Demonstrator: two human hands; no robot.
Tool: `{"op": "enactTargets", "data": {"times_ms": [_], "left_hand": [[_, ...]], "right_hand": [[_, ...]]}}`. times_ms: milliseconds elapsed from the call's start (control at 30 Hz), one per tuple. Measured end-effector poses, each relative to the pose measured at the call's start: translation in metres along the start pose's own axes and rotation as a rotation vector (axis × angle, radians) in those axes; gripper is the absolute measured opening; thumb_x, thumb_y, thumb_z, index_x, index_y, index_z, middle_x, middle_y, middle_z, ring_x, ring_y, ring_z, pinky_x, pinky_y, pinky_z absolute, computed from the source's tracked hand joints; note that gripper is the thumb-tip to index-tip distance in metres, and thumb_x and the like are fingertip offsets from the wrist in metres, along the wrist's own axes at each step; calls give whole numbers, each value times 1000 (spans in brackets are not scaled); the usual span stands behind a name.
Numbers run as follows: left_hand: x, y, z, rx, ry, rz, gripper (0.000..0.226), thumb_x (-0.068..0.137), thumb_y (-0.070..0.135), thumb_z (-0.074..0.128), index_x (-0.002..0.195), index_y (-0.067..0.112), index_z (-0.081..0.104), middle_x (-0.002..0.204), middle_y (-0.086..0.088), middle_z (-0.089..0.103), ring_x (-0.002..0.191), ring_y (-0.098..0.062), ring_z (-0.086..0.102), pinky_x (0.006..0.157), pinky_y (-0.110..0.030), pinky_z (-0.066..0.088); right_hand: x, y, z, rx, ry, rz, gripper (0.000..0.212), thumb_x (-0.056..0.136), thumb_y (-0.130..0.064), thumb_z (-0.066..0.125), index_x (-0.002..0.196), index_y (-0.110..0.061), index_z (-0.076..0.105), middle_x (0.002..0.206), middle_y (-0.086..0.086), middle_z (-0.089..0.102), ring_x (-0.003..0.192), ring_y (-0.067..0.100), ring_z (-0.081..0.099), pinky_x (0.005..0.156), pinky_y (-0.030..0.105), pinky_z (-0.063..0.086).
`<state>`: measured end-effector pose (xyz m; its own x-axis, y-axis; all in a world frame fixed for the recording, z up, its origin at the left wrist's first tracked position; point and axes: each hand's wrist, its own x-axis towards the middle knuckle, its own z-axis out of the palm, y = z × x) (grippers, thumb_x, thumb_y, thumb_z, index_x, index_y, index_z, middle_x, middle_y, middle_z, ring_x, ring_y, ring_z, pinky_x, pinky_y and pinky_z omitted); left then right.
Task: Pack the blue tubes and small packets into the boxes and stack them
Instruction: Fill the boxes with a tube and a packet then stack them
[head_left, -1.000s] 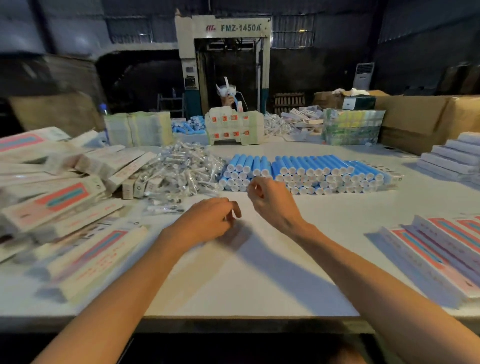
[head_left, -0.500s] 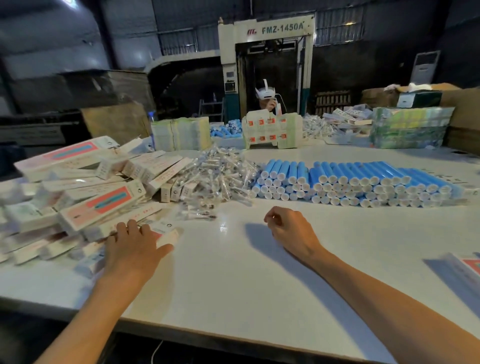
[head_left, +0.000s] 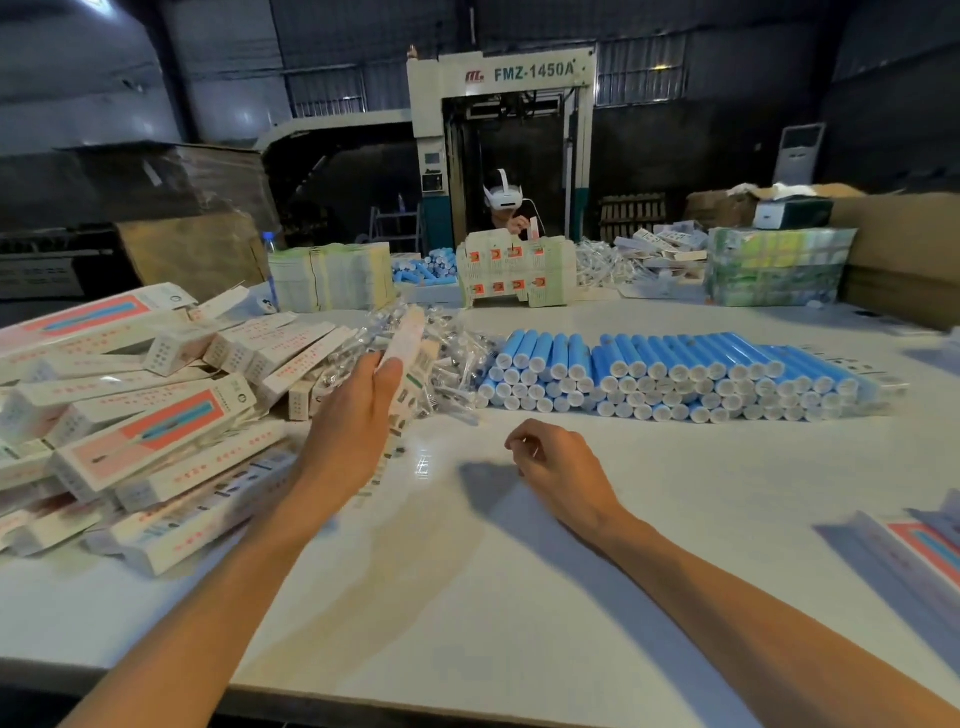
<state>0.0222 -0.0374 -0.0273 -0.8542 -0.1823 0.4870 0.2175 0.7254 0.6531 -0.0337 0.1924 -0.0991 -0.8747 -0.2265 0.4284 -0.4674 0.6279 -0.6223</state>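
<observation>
The left hand (head_left: 353, 415) is raised off the white table (head_left: 467, 597) and holds 1 flat box (head_left: 408, 353), pinched between thumb and fingers. The fingers lie fairly straight along the box, which stands nearly upright and is blurred. It sits in front of the heap of small clear packets (head_left: 452, 358) in the middle of the table. The right hand (head_left: 558, 462) rests on the table near the centre, its fingers loosely curled towards the palm, and nothing can be seen in it. It is apart from the box and just short of the blue tubes (head_left: 675, 364). The tubes lie side by side in a long stack about 3 layers deep, with their white caps facing the person, and the stack's left end touches the packet heap. To the left of the left arm is a loose heap of boxes (head_left: 140, 395), white with pink and blue panels, lying at mixed angles, some over others. A few more boxes (head_left: 914, 551) lie flat at the right edge of the table. At the far side stand bundles of flat cartons (head_left: 332, 275), an unfolded carton sheet (head_left: 514, 275) and a wrapped green bundle (head_left: 774, 265). Behind the sheet another person (head_left: 506, 208) wears a white headset. A machine (head_left: 519, 73) marked FMZ-1450A rises behind that person.
</observation>
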Motion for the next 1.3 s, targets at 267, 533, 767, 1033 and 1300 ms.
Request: {"op": "enactTargets", "data": {"times_ms": [267,533,767,1033,1300], "left_hand": [[30,-15,74,-860,-98,-375,62,111,63,28,136,21,66,104,-12,81,79,-26,75,67,-35,57],[28,-32,81,-1093,-117,-400,72,94,78,38,120,19,70,93,-9,80,68,-20,74,59,-29,60],[27,-31,89,-1091,-225,-337,31,107,20,59,138,21,54,117,-11,78,93,-23,77,82,-39,64],[28,-32,80,-1093,-348,-202,44,100,15,70,142,13,58,130,-14,74,119,-35,73,105,-54,57],[25,-26,80,-1160,-522,-186,59,94,17,75,148,8,52,138,-21,69,127,-44,66,112,-62,49]], "right_hand": [[80,-9,-41,-85,155,129,22,96,-13,53,112,-10,68,103,9,73,90,29,68,83,43,57],[171,15,-56,-576,-76,346,18,97,-5,51,114,-1,57,123,21,60,104,36,58,77,39,47],[199,10,-60,-679,-402,528,9,98,-1,59,105,4,58,96,19,65,84,32,65,72,39,59],[196,27,-56,-717,-135,439,58,104,-1,39,154,10,13,156,31,24,132,43,47,91,41,44],[131,-35,-80,484,188,176,36,111,-39,39,114,-9,60,100,2,67,87,13,61,69,25,46]]}}
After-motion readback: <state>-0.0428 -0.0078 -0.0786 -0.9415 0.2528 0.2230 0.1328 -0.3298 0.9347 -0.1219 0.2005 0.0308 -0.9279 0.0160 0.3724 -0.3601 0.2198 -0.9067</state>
